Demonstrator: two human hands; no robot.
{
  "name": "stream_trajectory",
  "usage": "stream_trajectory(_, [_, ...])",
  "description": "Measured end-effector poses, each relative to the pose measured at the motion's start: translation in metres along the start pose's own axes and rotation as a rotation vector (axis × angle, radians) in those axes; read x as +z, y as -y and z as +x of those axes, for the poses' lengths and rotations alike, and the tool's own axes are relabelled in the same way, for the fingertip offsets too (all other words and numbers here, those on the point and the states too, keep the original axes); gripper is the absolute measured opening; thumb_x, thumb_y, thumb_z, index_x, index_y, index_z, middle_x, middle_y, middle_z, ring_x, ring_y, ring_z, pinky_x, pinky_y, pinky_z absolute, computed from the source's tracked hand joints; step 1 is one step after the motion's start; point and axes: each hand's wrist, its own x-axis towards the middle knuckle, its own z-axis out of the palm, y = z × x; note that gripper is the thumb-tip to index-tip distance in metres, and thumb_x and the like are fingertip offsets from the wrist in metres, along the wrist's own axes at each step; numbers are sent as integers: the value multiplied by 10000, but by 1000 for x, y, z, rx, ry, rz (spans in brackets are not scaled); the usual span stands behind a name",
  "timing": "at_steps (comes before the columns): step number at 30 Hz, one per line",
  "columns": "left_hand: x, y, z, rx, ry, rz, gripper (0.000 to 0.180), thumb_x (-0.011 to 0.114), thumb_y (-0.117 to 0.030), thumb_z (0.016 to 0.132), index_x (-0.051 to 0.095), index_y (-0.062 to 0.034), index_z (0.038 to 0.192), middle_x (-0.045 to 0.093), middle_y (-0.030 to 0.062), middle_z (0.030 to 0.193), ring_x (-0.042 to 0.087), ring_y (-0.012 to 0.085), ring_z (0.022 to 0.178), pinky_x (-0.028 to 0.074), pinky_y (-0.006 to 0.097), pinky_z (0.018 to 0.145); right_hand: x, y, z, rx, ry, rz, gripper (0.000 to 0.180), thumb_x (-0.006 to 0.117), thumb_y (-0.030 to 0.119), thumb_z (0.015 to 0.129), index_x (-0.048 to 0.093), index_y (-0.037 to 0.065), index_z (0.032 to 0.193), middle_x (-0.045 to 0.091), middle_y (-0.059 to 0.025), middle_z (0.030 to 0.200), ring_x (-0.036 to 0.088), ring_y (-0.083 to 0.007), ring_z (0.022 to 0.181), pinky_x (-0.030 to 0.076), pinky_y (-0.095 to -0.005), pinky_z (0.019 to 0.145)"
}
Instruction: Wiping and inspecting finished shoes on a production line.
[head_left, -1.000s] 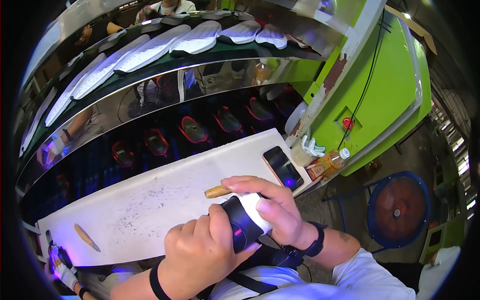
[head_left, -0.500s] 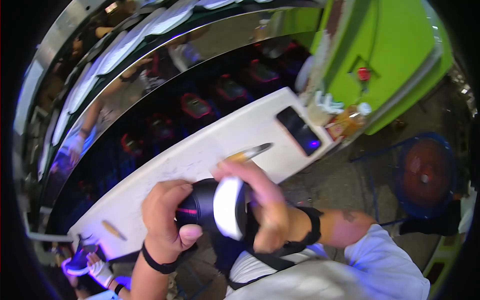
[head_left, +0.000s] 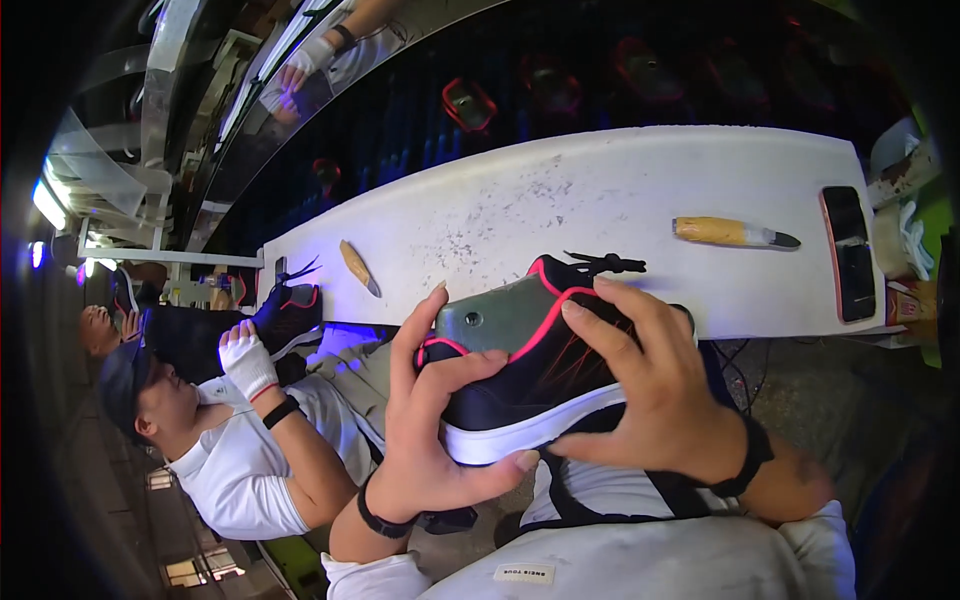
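Note:
A black sneaker (head_left: 555, 375) with red-pink trim and a white sole is held between both my hands over the near edge of the white bench. A grey-green shoe last (head_left: 500, 310) with a round hole fills its opening. My left hand (head_left: 435, 415) grips the heel end, fingers on the collar and thumb beneath the sole. Around the front part closes my right hand (head_left: 665, 385), its fingers over the upper and its thumb at the sole. Black laces (head_left: 607, 263) stick up on the far side.
On the white bench (head_left: 600, 180) lie a pale-handled knife (head_left: 725, 231), a second small tool (head_left: 355, 265) and a phone (head_left: 848, 255). Lasts (head_left: 469, 105) stand in the dark space behind. At left, a co-worker (head_left: 240, 420) with a gloved hand is beside another black shoe (head_left: 290, 315).
My view has swung left, bringing the co-worker into sight. The sneaker has turned from its white sole facing up to its side and opening showing. My right hand has come onto its front part.

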Motion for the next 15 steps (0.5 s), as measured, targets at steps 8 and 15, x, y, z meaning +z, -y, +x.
stream_trajectory(8, [-10, 27, 32, -225, 104, 17, 558, 914, -284, 654, 563, -74, 1035, 426, 257, 1391, 426, 403, 1358, 381, 442, 1080, 15, -51, 5, 50, 129, 14, 941, 655, 665, 841, 458, -13, 1463, 650, -186, 1061, 670, -348, 843, 532, -442, 763])
stream_trajectory(15, [-5, 73, 58, -306, -5, -358, 255, 684, -192, 876, 643, -34, 1073, 593, 147, 1210, 556, 250, 1156, 403, 360, 1029, 9, -60, 12, -136, 9, 9, 861, 748, 570, 801, 535, -10, 1400, 646, -235, 1193, 678, -378, 990, 553, -421, 846])
